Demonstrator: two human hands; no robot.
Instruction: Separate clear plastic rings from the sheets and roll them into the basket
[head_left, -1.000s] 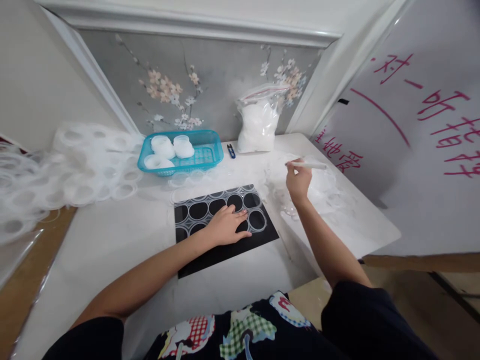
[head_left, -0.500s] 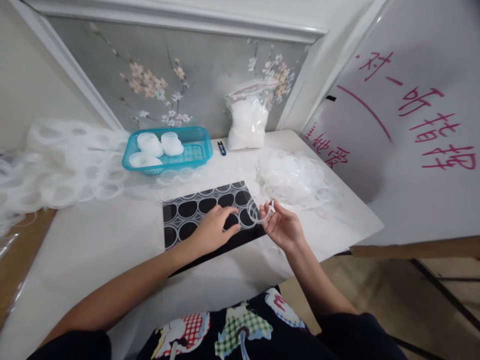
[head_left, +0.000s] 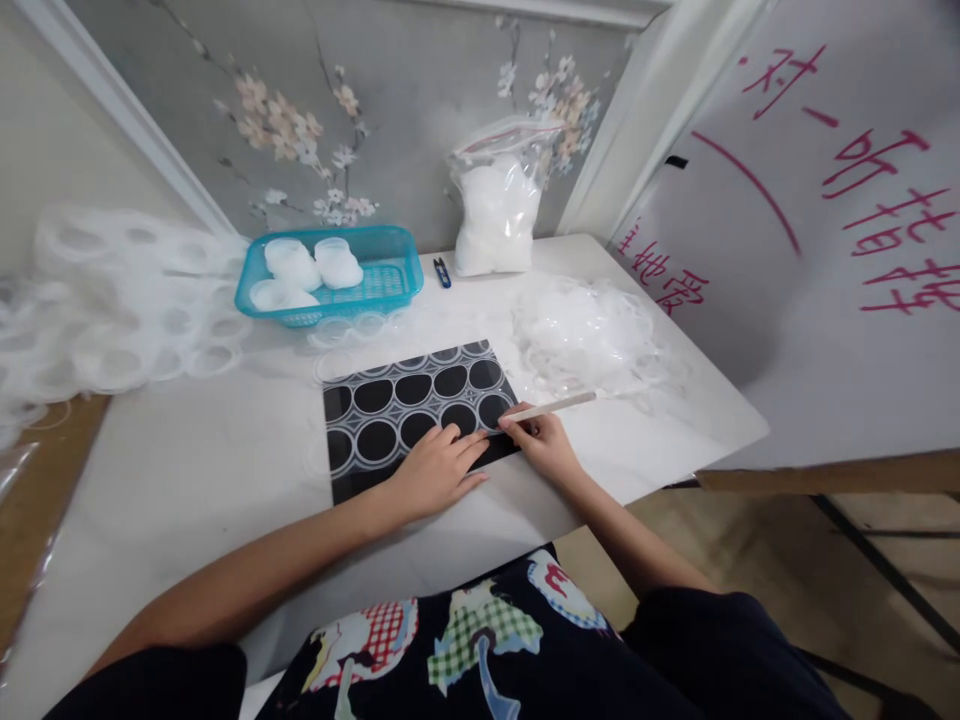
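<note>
A black mat [head_left: 360, 478] lies on the white table [head_left: 187, 470], and on it rests a clear plastic sheet of joined rings [head_left: 409, 395]. My left hand [head_left: 437, 466] presses flat on the sheet's near right part, fingers spread. My right hand [head_left: 546, 445] grips a thin white stick-like tool [head_left: 555, 404], its tip at the sheet's right edge next to my left fingertips.
A heap of loose clear rings [head_left: 589, 335] lies right of the mat. A teal basket [head_left: 330, 275] with white round pieces, small blue snips [head_left: 444, 272] and a bag of white material [head_left: 496, 205] stand at the back. More ring sheets [head_left: 112, 310] pile at the left. A lettered board [head_left: 810, 220] leans at right.
My right hand went from the ring heap to the mat, briefly held a loose clear ring, and now sets the tool's tip at the sheet's edge. My left hand stayed on the sheet.
</note>
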